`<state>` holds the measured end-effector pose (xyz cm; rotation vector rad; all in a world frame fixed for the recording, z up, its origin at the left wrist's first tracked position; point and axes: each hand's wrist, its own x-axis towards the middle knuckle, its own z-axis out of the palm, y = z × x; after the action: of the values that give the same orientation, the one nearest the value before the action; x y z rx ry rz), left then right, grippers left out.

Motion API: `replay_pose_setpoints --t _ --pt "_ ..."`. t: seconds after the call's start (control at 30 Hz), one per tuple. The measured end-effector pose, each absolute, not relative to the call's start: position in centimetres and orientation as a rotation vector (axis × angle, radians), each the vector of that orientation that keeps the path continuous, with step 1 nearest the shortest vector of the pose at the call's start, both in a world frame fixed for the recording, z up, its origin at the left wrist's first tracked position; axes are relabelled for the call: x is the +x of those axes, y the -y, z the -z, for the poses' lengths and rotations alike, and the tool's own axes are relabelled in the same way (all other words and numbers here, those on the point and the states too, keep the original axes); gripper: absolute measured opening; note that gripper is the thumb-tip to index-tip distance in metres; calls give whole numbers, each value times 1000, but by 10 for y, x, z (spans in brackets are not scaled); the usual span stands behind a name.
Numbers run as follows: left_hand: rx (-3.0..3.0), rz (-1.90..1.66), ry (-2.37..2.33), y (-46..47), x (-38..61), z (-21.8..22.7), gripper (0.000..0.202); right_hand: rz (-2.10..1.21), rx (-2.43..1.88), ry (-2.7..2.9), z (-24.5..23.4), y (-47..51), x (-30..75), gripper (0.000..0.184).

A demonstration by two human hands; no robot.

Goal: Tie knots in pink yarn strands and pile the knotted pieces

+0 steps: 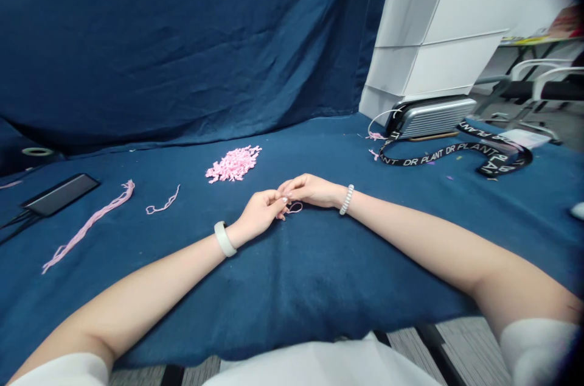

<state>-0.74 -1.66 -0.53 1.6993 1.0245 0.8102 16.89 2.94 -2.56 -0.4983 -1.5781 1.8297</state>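
My left hand (258, 214) and my right hand (310, 190) meet at the middle of the blue cloth (296, 270), fingertips pinched together on a short piece of pink yarn (294, 207) whose loop lies on the cloth just below the fingers. A white bangle sits on my left wrist and a beaded bracelet on my right. Beyond the hands lies a pile of small pink knotted yarn pieces (233, 164). To the left lie a single short pink strand (163, 203) and a long bundle of pink yarn strands (89, 224).
A dark phone (60, 193) with a cable lies at the far left, with a tape roll (37, 151) behind it. At the back right stand a silver case (433, 116), a black "DR PLANT" lanyard (456, 151) and a white drawer cabinet (433, 21).
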Motion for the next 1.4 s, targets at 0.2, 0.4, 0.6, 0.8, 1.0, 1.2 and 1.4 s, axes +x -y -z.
replay_pose_setpoints --t 0.2,0.4,0.6,0.8,1.0,1.2,1.4 --pt "1692 -805 -1017 16 -7 6 22 -1869 -488 1527 27 -30 169 11" --pt "1683 -801 -1012 17 -7 5 23 -1890 -497 1448 25 -29 168 11" --pt "1683 -814 -1008 16 -6 5 22 -1878 -589 1318 24 -27 166 16" --pt "1746 -849 -1015 18 -7 6 25 -1810 -676 1131 26 -28 165 18" --pt "2055 -953 -1003 29 -12 9 23 -1806 -717 1126 26 -29 165 19" --pt "2456 -1081 -848 39 -12 7 15 -1812 -733 1101 24 -28 164 21" --pt "2727 -1258 -481 42 -12 7 7 -1809 -705 1179 23 -26 163 20"
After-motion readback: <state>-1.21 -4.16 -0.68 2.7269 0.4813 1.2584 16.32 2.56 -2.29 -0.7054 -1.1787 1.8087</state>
